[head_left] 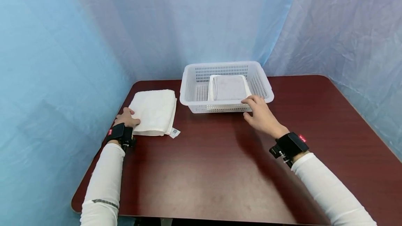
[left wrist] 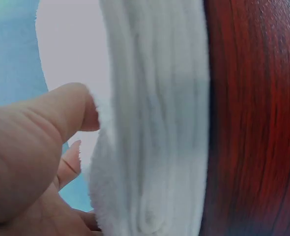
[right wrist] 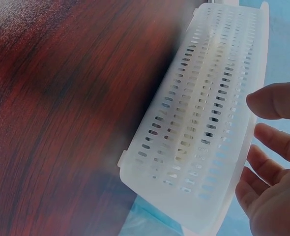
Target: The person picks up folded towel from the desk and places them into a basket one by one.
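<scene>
A folded white towel [head_left: 153,111] lies at the left of the table, its stacked layers [left wrist: 157,118] facing the left wrist camera. My left hand [head_left: 126,118] is at the towel's left side, thumb and fingertips against its upper face and spread apart. Two folded cloths sit inside a white plastic basket [head_left: 224,108]: a grey cloth [head_left: 230,87] on top of a white cloth [head_left: 211,88]. Over the basket's front right rim, my right hand [head_left: 261,115] has its fingers loosely bent, holding nothing. In the right wrist view its fingertips [right wrist: 257,104] are right at the rim.
The dark red-brown table [head_left: 201,170] has its left edge close by my left forearm. Blue curtains [head_left: 150,27] hang behind and along both sides. A small printed tag [head_left: 174,133] sticks out from the towel's front right corner.
</scene>
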`<state>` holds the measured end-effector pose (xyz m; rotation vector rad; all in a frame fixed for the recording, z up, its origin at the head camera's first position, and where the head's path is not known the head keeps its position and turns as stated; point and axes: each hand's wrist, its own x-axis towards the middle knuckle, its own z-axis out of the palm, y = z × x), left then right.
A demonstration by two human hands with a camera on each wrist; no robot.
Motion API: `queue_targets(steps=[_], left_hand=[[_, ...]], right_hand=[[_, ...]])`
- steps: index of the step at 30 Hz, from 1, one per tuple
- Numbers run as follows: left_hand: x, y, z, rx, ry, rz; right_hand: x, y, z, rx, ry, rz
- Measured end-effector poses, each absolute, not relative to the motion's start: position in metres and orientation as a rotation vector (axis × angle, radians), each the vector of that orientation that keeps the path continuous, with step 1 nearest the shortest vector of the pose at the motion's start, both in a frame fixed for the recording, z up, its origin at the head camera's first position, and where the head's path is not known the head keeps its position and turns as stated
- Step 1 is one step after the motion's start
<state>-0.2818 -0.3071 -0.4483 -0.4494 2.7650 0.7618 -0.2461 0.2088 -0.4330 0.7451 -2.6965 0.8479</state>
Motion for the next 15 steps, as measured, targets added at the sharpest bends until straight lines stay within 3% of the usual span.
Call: queue_targets(steps=[15], left_hand=[[-0.27, -0.309, -0.441, -0.365, 2.702, 0.715]], right_hand=[[-0.246, 0.208, -0.432, 0.741, -2.691, 0.857]])
